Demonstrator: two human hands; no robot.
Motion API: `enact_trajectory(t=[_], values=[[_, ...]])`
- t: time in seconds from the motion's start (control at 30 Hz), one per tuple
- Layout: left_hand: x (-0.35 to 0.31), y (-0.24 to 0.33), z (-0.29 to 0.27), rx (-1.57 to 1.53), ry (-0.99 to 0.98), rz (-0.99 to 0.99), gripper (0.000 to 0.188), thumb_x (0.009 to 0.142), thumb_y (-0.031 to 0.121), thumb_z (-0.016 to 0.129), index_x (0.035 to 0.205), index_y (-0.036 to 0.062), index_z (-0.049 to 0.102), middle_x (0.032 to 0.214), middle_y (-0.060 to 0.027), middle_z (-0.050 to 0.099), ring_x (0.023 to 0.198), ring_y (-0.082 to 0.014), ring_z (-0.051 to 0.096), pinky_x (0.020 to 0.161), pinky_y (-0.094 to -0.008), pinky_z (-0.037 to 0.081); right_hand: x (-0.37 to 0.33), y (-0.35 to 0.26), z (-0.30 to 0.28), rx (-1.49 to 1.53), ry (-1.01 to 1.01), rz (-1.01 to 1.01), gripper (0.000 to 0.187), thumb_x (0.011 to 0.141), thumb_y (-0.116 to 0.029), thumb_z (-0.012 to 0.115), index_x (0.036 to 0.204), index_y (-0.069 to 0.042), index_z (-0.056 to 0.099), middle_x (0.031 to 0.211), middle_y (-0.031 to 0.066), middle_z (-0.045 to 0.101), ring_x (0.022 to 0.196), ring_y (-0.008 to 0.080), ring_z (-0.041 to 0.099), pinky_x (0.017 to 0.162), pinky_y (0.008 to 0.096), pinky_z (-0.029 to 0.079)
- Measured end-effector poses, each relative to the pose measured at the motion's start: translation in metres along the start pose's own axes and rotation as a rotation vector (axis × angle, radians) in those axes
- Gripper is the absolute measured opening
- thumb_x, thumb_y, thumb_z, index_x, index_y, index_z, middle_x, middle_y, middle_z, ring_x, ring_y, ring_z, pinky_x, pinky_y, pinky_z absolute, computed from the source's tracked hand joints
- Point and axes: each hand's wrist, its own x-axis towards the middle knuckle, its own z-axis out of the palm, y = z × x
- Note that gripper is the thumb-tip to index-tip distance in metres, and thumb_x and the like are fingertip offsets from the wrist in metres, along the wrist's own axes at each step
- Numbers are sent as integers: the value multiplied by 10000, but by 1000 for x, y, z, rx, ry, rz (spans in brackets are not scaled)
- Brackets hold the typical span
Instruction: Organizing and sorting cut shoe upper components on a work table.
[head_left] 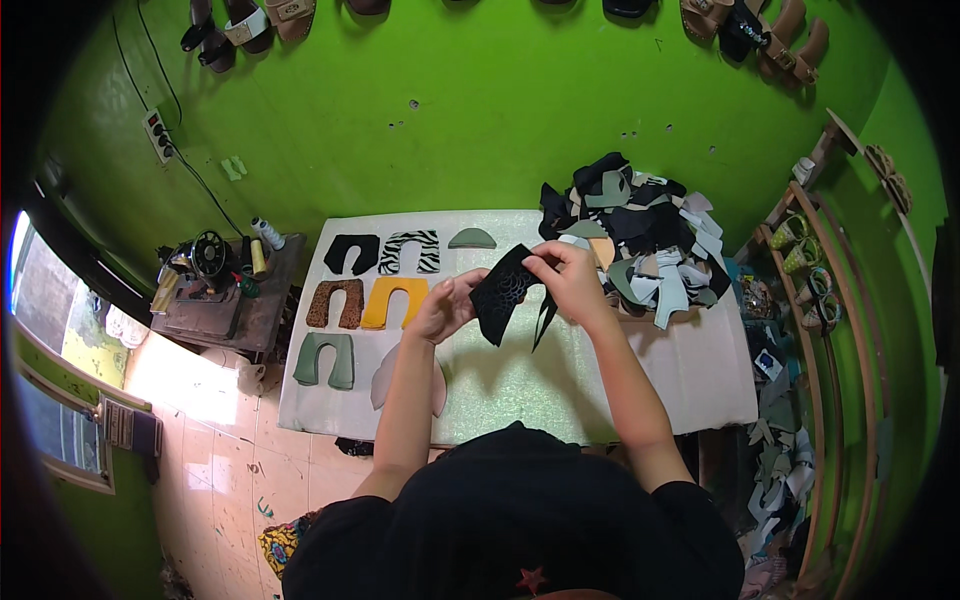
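Above the middle of the table I hold up a black cut piece (503, 296) with a scalloped pattern on its face and a narrow strip hanging at its right. My left hand (445, 308) grips its left edge, and my right hand (566, 278) pinches the upper right part. Left of my hands lie U-shaped pieces: black (352, 256), zebra-striped (409, 251), leopard-spotted (335, 304), yellow (392, 303) and sage green (326, 361). Behind my hands is a green half-round piece (472, 238). My left forearm partly covers a pale rounded piece (384, 380).
A heap of scraps (640, 235) covers the back right of the cloth-topped table (690, 385). To the left stands a sewing machine (209, 252) with thread cones (268, 234). A wooden rack (815, 380) holding sandals stands right. More footwear (250, 22) lines the green wall.
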Motion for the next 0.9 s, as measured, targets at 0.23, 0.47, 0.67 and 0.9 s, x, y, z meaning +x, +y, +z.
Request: enact_trajectory(t=[0.23, 0.47, 0.67, 0.9], values=[[13, 23, 27, 148, 126, -247, 446, 794, 165, 568, 1153, -9, 369, 959, -186, 580, 824, -248, 621, 749, -332, 497, 0, -7, 7, -75, -157, -159, 157, 735, -133, 630, 813, 3, 623, 733, 90, 626, 648, 168, 592, 613, 266, 455], [7, 26, 30, 208, 161, -262, 346, 806, 99, 528, 1115, 11, 398, 877, -133, 578, 684, -205, 610, 629, -294, 508, -5, 56, 2, 313, -108, -29, 406, 805, -329, 552, 1123, -84, 494, 1096, 57, 514, 1052, 161, 447, 903, 358, 312], [-5, 23, 35, -26, 122, -138, 382, 734, 168, 529, 1026, -42, 400, 871, -173, 535, 533, -205, 556, 485, -265, 456, -34, 91, 34, 1015, -400, 235, 559, 814, -479, 471, 1193, -71, 420, 1142, 56, 485, 1092, 169, 414, 909, 346, 317], [-22, 18, 26, -195, 91, -69, 363, 743, 158, 530, 1024, -35, 406, 859, -171, 544, 532, -209, 555, 479, -263, 448, -39, 53, 40, 986, -445, 235, 347, 855, -245, 537, 1086, 10, 488, 967, 79, 580, 891, 141, 547, 804, 278, 420]])
